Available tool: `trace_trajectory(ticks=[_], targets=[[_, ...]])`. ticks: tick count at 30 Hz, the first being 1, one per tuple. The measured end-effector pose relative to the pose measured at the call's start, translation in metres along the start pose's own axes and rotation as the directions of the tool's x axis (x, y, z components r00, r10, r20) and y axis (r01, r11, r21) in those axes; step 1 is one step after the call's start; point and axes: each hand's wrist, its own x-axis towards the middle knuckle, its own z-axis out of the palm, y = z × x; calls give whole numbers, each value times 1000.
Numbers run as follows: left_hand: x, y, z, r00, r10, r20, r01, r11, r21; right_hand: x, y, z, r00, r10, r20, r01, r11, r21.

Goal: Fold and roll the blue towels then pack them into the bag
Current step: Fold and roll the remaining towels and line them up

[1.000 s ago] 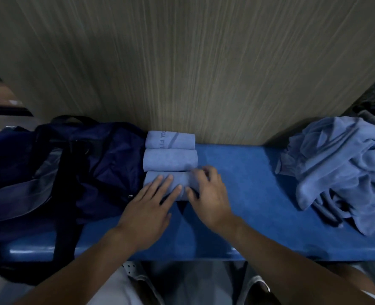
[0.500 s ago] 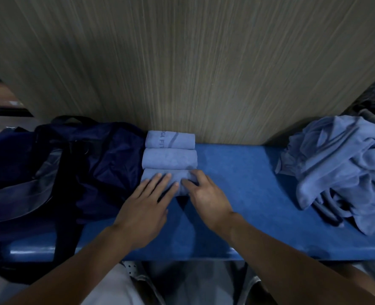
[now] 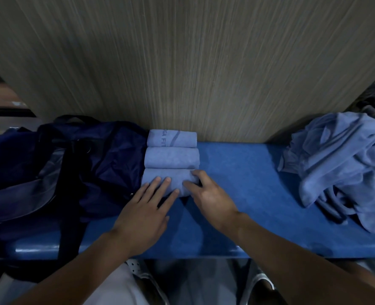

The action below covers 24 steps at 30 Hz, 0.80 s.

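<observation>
Your left hand point(image 3: 144, 210) lies flat on the nearest soft light-blue towel roll point(image 3: 177, 176), mid-frame. Your right hand point(image 3: 213, 197) curls round its end. Press evenly, tight against the other rolls point(image 3: 172, 158).

Partial print on one rolled towel
The farthest rolled towel point(image 3: 172, 139), centre frame against the wall, shows the darker letters "GA FIT"; the start is cut off.

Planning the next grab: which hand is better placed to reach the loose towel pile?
Likely the right hand: the loose pile lies on its side; the left hand is nearer the bag.
</observation>
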Motion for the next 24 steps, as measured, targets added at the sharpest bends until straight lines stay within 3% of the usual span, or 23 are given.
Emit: trace_trajectory(ticks=[3, 5, 9, 16, 24], targets=[[0, -7, 3, 1000, 13, 10, -13, 1000, 20, 4, -4, 1, 1000, -5, 9, 5, 1000, 0], [-1, -10, 5, 1000, 18, 10, -18, 1000, 24, 4, -6, -7, 999, -36, -21, 34, 995, -99], [-1, -12, 7, 1000, 22, 13, -22, 1000, 18, -8, -4, -14, 962, -262, -71, 229, 923, -308], [8, -19, 7, 1000, 15, 25, -15, 999, 30, -7, -10, -6, 990, -96, 105, 122, 954, -274], [15, -23, 5, 999, -10, 34, 10, 1000, 3, -1, -14, -18, 963, -62, 263, 129, 961, -244]])
